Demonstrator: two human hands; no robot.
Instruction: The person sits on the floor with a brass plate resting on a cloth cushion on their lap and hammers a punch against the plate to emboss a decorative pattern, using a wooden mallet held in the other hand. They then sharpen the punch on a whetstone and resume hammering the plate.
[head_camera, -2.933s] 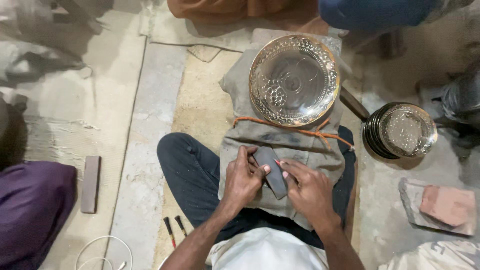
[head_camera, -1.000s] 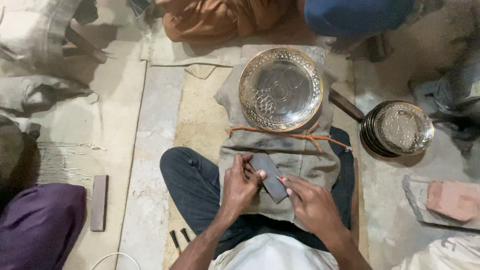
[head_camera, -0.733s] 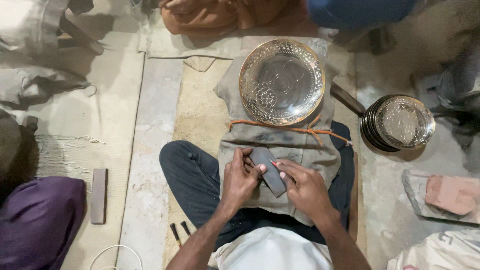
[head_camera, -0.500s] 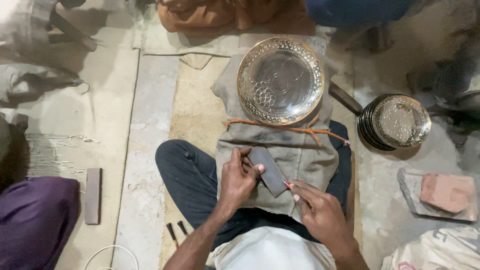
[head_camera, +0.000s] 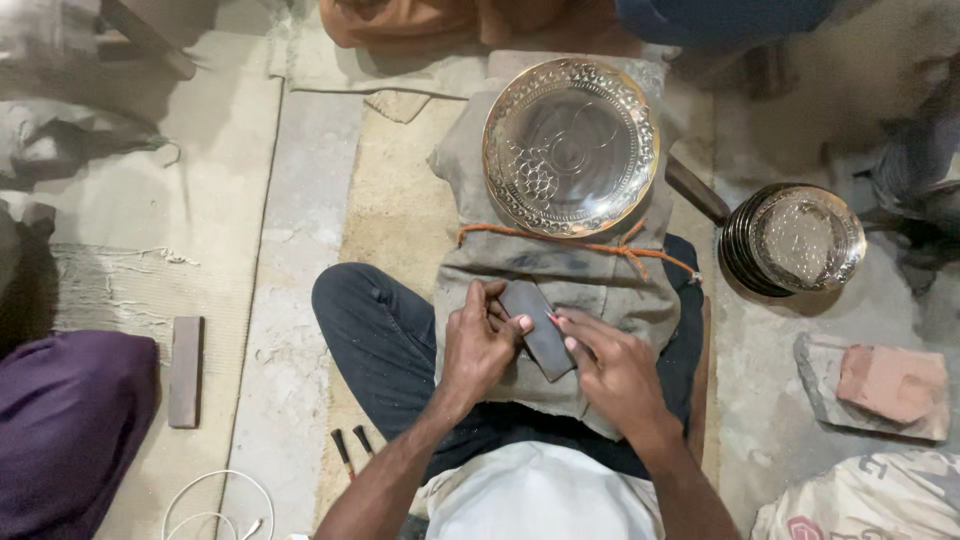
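The dark flat stone (head_camera: 537, 328) lies slantwise on the grey cloth (head_camera: 600, 290) spread over my lap, between my two hands. My left hand (head_camera: 480, 345) is closed on its near-left edge, thumb laid across the top face and fingers curled beneath, so the stone is pinched there. My right hand (head_camera: 612, 368) is bunched at the stone's right edge, fingertips pressed together around a thin tool with a reddish tip (head_camera: 551, 318) that touches the stone's surface; the tool is too small to tell more. Farther up the same cloth, beyond an orange cord (head_camera: 560, 243) tied across it, rests a round embossed metal plate (head_camera: 570, 146). To my right, on the floor, stands a stack of similar plates (head_camera: 795, 240), well apart from my hands, with a brick (head_camera: 890, 382) nearer to me.
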